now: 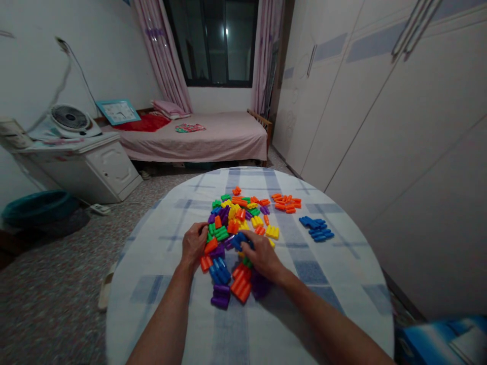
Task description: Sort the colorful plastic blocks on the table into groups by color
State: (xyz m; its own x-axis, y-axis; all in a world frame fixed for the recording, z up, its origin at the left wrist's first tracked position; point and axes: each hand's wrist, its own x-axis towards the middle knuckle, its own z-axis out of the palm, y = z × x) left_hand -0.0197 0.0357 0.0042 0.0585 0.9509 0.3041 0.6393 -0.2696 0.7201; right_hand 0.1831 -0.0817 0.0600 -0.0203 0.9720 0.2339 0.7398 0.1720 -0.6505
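Note:
A mixed pile of ribbed plastic building blocks (220, 234) in several colours lies on the round table. My right hand (262, 256) reaches over the pile's right side, its fingers closed on a blue block (238, 240). At the left edge of the pile rests my left hand (194, 244), fingers curled inward beside green blocks (219, 233); what they hold, if anything, is hidden. Nearer to me lie a blue block (219, 271), an orange block (241, 284) and a purple block (220, 296).
Right of the pile are a group of orange blocks (287, 203) and a group of blue blocks (316, 229). A blue-and-white checked cloth (160, 299) covers the table. Beyond stand a bed (224, 137), a cabinet with a fan (72, 120), and a wardrobe (380, 126) at right.

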